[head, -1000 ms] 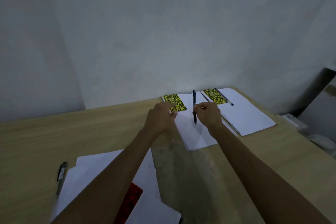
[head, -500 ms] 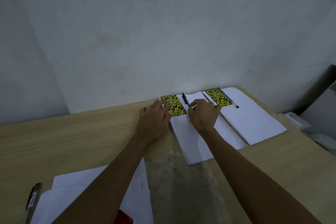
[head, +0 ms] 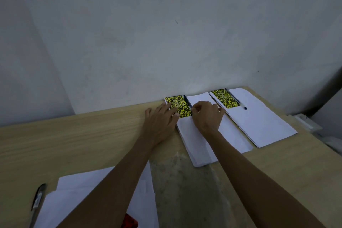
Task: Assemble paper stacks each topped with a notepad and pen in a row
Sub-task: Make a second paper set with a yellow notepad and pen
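Two white paper stacks lie side by side at the table's far edge. The right stack [head: 262,122] carries a yellow-and-black notepad [head: 224,98] with a pen [head: 236,99] beside it. On the middle stack [head: 203,146] lies a second yellow-and-black notepad [head: 178,104], and a dark pen [head: 186,100] lies along its right edge. My left hand [head: 161,120] lies flat with straight fingers touching the notepad's left side. My right hand [head: 207,116] has curled fingers and pinches the pen's near end, which it hides.
Loose white sheets [head: 74,200] lie at the near left of the wooden table [head: 74,139], with another pen [head: 38,198] to their left. A red object [head: 131,221] peeks out under my left arm. The wall stands just behind the stacks. White objects [head: 305,122] sit past the right edge.
My right hand has laid the pen down from upright to flat beside the notepad on the middle stack. My left hand has flattened against the notepad.
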